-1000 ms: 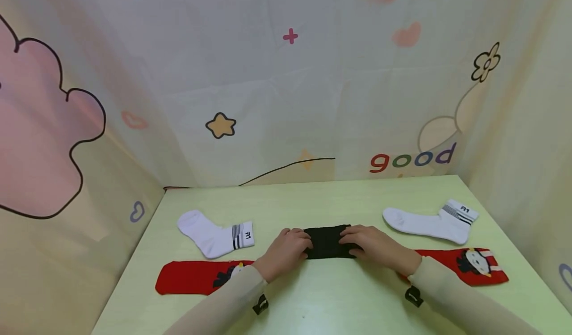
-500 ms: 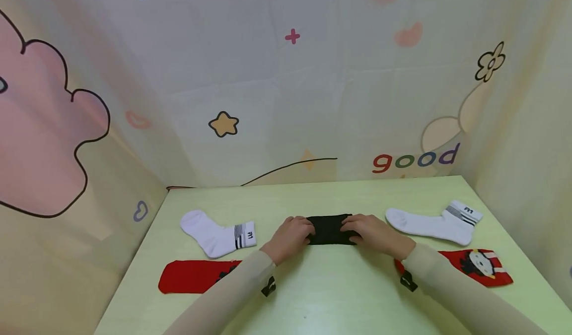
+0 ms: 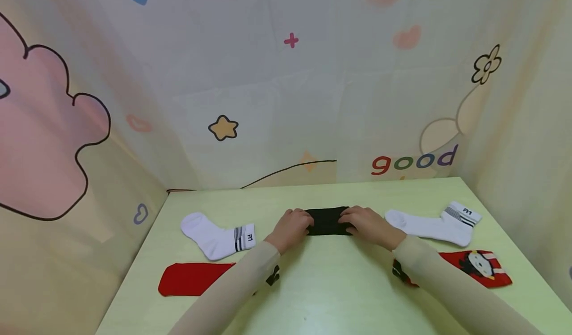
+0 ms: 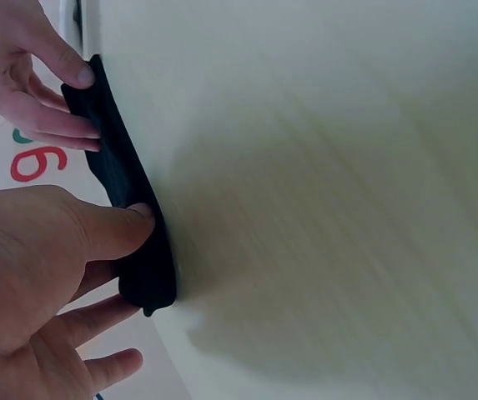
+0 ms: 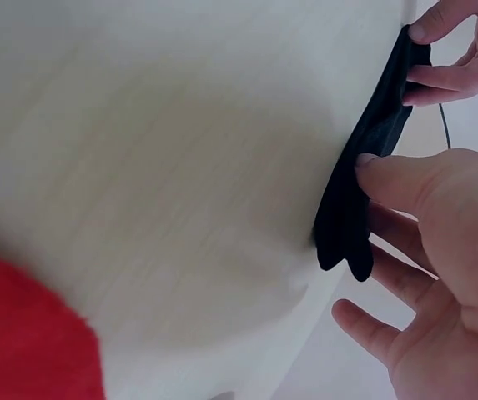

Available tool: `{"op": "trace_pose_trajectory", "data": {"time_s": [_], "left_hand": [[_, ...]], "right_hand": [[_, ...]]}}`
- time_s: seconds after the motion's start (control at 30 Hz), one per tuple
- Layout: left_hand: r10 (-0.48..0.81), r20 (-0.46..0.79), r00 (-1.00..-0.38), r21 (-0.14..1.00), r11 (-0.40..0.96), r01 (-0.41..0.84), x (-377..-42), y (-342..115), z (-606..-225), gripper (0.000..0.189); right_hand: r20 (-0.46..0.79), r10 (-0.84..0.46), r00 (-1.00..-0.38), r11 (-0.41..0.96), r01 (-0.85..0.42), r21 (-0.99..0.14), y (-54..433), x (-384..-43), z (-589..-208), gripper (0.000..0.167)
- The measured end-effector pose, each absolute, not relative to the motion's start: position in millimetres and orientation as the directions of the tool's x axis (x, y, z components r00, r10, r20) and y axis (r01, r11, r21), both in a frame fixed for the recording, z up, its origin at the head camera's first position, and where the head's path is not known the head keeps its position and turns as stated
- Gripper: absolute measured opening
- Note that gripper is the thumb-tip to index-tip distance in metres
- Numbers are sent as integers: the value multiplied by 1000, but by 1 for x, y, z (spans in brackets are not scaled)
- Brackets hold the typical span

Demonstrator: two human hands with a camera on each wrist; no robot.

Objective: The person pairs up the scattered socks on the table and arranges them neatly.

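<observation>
A folded black cloth (image 3: 326, 221) lies crosswise near the middle of the table, towards the back. My left hand (image 3: 291, 227) pinches its left end; in the left wrist view the thumb (image 4: 122, 229) lies on top and fingers reach behind the cloth. At the other end my right hand (image 3: 370, 225) grips it the same way, and the right wrist view shows two layers at that end of the cloth (image 5: 343, 221). Both hands cover the cloth's short ends in the head view. Its kind I cannot tell.
White socks lie at the left (image 3: 216, 238) and right (image 3: 429, 225) of the table (image 3: 321, 290). In front of them are red socks, left (image 3: 189, 279) and right (image 3: 482, 265), each partly covered by a sleeve. A printed curtain (image 3: 286, 97) hangs behind the table's back edge.
Both hands have moved the black cloth away from the body, towards the back of the table. The sleeves now cover more of the red socks. The white socks stay put.
</observation>
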State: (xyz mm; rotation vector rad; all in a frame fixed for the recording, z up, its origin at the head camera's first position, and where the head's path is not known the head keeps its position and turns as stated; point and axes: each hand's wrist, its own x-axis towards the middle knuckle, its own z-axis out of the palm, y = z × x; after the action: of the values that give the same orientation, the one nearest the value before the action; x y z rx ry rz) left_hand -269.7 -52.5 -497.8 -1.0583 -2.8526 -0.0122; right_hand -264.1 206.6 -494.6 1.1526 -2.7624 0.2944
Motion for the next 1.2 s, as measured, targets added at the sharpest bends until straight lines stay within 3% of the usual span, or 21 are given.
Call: {"op": "trace_pose_trajectory", "data": {"time_s": [0.83,1.2], "left_hand": [[547,129,-827,-130,836,533,-307,-47,-504,17],[518,126,-846,-110,855,507,-319,-44,-502,22]], "right_hand": [[208,-597,-775,774,-624,-104,194,-310,-503,21],[159,-546,-822,814,-566,-131,193,-321,-498,17]]}}
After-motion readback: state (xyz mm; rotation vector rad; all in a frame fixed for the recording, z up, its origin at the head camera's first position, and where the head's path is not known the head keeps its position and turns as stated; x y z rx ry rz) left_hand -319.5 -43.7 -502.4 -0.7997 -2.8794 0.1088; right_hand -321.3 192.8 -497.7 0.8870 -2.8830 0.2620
